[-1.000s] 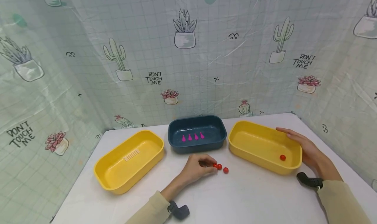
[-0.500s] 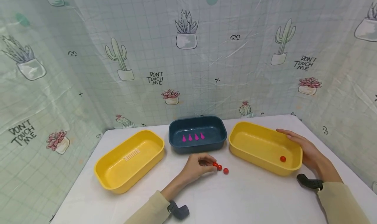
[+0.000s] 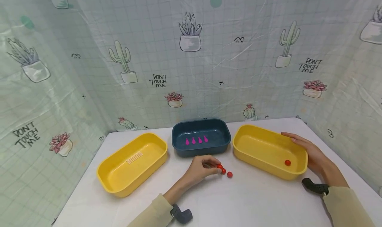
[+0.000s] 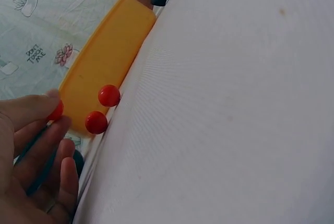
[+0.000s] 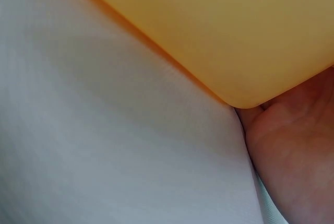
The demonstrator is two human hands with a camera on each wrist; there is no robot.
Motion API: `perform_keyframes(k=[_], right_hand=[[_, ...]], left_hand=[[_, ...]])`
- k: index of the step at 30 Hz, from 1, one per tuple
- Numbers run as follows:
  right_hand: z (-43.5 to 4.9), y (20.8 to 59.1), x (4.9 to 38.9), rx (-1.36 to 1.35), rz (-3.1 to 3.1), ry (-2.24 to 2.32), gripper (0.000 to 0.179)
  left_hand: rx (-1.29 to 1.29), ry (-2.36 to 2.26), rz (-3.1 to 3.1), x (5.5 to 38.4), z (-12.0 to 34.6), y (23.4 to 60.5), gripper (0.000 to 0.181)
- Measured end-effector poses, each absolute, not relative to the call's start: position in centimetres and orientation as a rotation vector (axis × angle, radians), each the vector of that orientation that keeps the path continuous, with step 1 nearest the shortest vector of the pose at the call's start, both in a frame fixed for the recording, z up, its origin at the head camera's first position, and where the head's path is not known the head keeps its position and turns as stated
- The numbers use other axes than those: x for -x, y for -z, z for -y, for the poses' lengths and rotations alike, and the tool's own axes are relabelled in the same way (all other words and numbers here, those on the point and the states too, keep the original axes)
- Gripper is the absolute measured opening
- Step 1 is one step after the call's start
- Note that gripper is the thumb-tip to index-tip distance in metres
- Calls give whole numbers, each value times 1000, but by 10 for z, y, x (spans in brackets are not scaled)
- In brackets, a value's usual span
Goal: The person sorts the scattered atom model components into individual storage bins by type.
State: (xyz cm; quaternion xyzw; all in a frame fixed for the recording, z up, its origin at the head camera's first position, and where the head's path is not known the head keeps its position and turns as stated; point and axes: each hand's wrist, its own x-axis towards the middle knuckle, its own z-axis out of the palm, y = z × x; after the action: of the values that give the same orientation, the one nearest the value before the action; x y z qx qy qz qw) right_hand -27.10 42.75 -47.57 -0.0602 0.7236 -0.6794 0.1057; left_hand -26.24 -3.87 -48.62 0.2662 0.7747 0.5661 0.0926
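My left hand point(image 3: 200, 170) pinches a small glossy red ball point(image 4: 56, 112) between thumb and fingertip; the other fingers curl loosely below. Just beyond the fingertips, two more red balls point(image 4: 109, 95) lie on the white table, one very close to the pinched one. On the right, my right hand point(image 3: 316, 154) lies against the outer end of a yellow bin point(image 3: 262, 144), fingers stretched along its far corner. One red ball point(image 3: 287, 162) sits inside that bin. In the right wrist view, the palm point(image 5: 292, 140) is beside the bin's wall; its fingers are hidden there.
A dark blue bin point(image 3: 201, 150) at the back holds several pink pear-shaped pieces point(image 3: 193, 140). Another yellow bin point(image 3: 119, 187) stands angled at the left, with several pale thin sticks point(image 3: 135, 157) in it. A patterned curtain point(image 3: 191, 71) hangs behind the white table point(image 3: 238, 203).
Both hands keep nearly the same place and hold. The whole head view has shifted slightly downward; the balls and bins stay put on the table.
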Motion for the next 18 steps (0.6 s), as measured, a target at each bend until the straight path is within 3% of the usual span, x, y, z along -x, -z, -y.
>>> perform_keyframes(k=[18], right_hand=[[-431,478,268,140,-2145,1991,53]], left_hand=[[-836,-1683,-2292,269,29,455,21]])
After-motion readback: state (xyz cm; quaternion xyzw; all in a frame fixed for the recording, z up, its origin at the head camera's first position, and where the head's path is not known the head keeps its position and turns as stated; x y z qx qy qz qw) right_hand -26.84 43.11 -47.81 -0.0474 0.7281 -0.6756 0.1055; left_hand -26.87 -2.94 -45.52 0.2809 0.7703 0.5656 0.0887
